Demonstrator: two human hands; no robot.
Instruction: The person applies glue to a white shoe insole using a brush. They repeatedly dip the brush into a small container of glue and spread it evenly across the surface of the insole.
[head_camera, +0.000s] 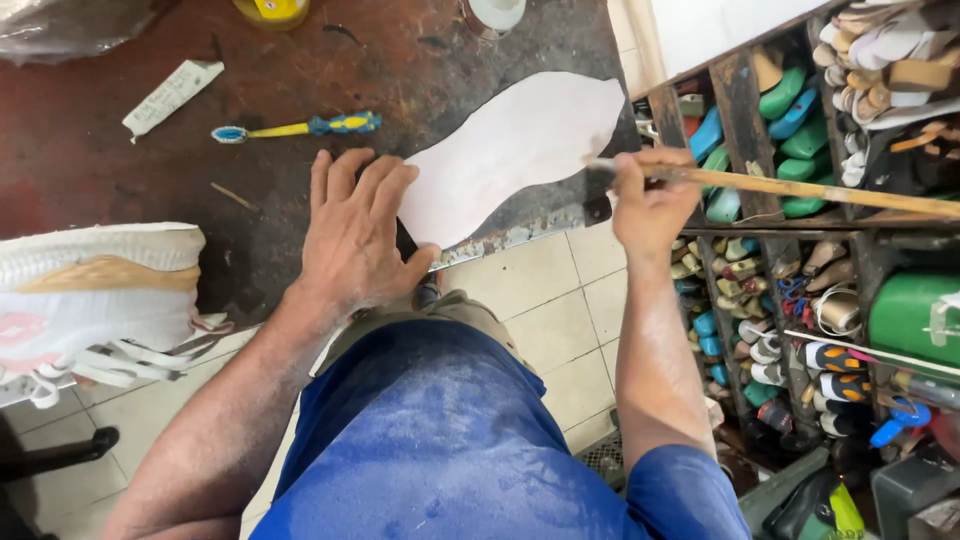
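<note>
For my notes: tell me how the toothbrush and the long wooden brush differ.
The toothbrush is short, yellow and blue plastic; the wooden brush is long and plain tan. The toothbrush lies untouched on the workbench; the wooden brush is gripped by the right hand beside the pale insole cutout. Both lie roughly crosswise.

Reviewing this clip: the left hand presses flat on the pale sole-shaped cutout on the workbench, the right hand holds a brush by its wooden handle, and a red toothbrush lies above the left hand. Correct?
Not quite. In the head view, the toothbrush is yellow and blue, not red. The rest holds: the left hand presses on the cutout, and the right hand holds the brush.
</note>
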